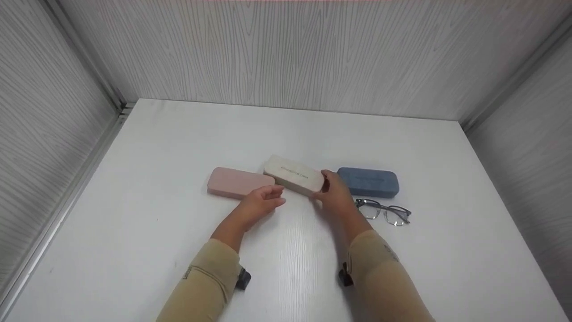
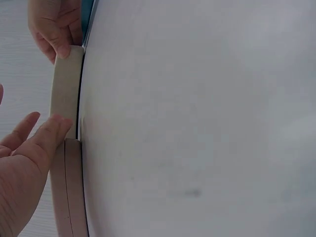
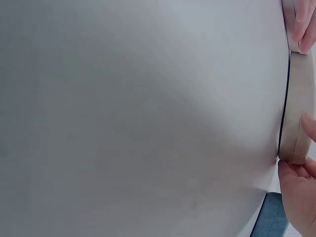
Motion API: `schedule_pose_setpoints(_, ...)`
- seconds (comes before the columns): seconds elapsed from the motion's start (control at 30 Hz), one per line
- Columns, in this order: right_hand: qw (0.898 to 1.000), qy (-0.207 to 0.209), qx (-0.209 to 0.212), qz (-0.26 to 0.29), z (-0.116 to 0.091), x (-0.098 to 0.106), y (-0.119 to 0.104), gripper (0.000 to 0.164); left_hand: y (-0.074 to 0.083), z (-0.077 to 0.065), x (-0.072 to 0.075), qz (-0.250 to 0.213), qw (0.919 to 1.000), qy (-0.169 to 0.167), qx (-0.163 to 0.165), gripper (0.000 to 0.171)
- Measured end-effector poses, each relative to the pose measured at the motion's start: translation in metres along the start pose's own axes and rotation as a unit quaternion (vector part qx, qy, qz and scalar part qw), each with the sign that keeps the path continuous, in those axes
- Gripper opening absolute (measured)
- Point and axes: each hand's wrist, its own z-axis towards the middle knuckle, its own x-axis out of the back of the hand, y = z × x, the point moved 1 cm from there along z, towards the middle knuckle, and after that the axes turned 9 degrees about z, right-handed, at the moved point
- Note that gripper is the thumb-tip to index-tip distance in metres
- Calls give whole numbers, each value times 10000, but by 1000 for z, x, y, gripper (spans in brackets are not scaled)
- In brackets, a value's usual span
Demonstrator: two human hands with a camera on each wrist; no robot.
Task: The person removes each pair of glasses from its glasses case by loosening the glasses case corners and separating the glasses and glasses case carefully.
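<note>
A cream glasses case [image 1: 290, 173], printed with small lettering on its lid, lies slanted mid-table. My right hand [image 1: 337, 193] holds its right end, thumb on the near side and fingers round the far side. The pink glasses case [image 1: 237, 181] lies to the left, its right end by the cream case's left end. My left hand [image 1: 260, 205] is at the near right corner of the pink case, fingers extended and relaxed; in the left wrist view its fingertips [image 2: 60, 123] overlap the junction of both cases. Both cases appear closed.
A blue glasses case [image 1: 373, 182] lies just right of my right hand. Below it a pair of glasses [image 1: 388, 211] rests unfolded-looking on the white table [image 1: 286, 277]. Grey wood-grain panels [image 1: 286, 53] stand at the back and both sides.
</note>
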Motion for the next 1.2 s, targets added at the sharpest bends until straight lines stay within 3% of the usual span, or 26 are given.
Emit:
schedule_pose_setpoints(0.53, 9998, -68, -6, -197, -9, 7, 8, 73, -8, 13, 19, -148, 9975, 418, 552, 61)
schedule_pose_setpoints(0.7, 9997, -174, -78, -158, -12, 10, 12, 72, -5, 18, 22, 310, 9971, 314, 612, 69)
schedule_pose_setpoints(0.93, 9979, -494, -195, 379, -16, 19, 23, 75, -8, 27, 20, 864, 9952, 104, 455, 80)
schedule_pose_setpoints(1.2, 9946, -686, -81, 778, -17, 24, 31, 74, -10, 36, 14, 1806, 9831, 205, 224, 85)
